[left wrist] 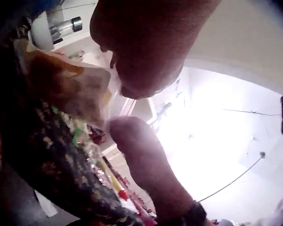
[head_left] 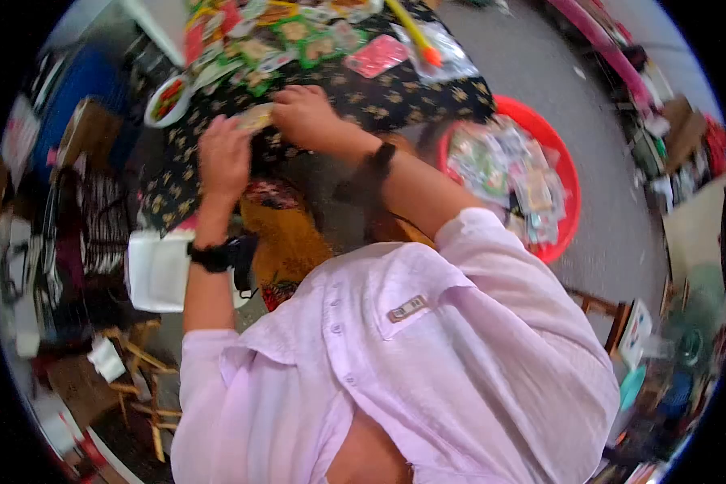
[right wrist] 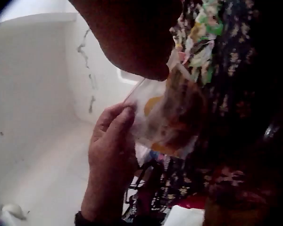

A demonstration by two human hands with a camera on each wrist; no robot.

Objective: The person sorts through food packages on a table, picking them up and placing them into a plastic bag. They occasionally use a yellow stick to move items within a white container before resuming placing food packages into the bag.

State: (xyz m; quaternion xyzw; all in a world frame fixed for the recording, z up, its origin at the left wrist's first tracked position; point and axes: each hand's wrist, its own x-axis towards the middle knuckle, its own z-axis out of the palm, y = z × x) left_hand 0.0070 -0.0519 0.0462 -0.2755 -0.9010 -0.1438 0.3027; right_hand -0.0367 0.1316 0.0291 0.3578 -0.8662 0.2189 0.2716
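Between my two hands hangs a small clear plastic packet (head_left: 256,118) with something brown and orange-yellow inside. My left hand (head_left: 224,157) pinches one upper corner between thumb and fingers, which shows well in the right wrist view, where the packet (right wrist: 172,115) is seen broadside. At the opposite corner my right hand (head_left: 306,117) grips the edge; its fingertips overlap the packet in that view. In the left wrist view the packet (left wrist: 68,84) hangs over the dark floral cloth (left wrist: 42,155), with the right hand's (left wrist: 141,155) fingertips at its edge.
Colourful packets (head_left: 306,44) are heaped at the table's far side, beside a pink packet (head_left: 377,56) and a yellow stick with an orange tip (head_left: 418,36). A white bowl (head_left: 168,102) stands left. On the floor are a red basin (head_left: 569,181) of packets and a white bin (head_left: 157,274).
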